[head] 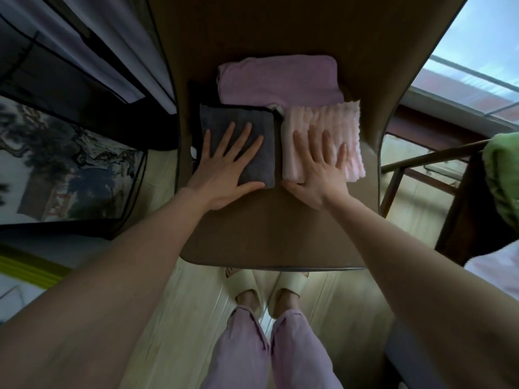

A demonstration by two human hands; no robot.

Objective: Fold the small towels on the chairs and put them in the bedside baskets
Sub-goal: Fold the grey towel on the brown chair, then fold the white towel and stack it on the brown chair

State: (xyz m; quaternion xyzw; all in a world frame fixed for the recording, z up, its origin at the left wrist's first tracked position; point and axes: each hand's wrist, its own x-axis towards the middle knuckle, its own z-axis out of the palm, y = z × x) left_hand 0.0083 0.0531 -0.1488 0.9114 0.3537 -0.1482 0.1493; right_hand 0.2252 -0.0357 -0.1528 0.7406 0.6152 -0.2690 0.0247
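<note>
So the folding part looks pretty much done here. Three small towels sit folded on the brown chair seat (269,234): a purple towel (280,80) at the back, a grey towel (238,130) front-left and a fluffy pink towel (331,127) front-right, all just beside each other. What's left, I'd say, is the whole second half: none of them is in a basket yet, and no bedside basket shows in view at all.

Left hand (224,169) lies flat on the grey towel, fingers (247,136) straight and spread, pressing it down. Right hand (317,169) does the same on the pink one, fingers (325,141) spread wide. Neither hand is gripping anything, just flattening.
</note>
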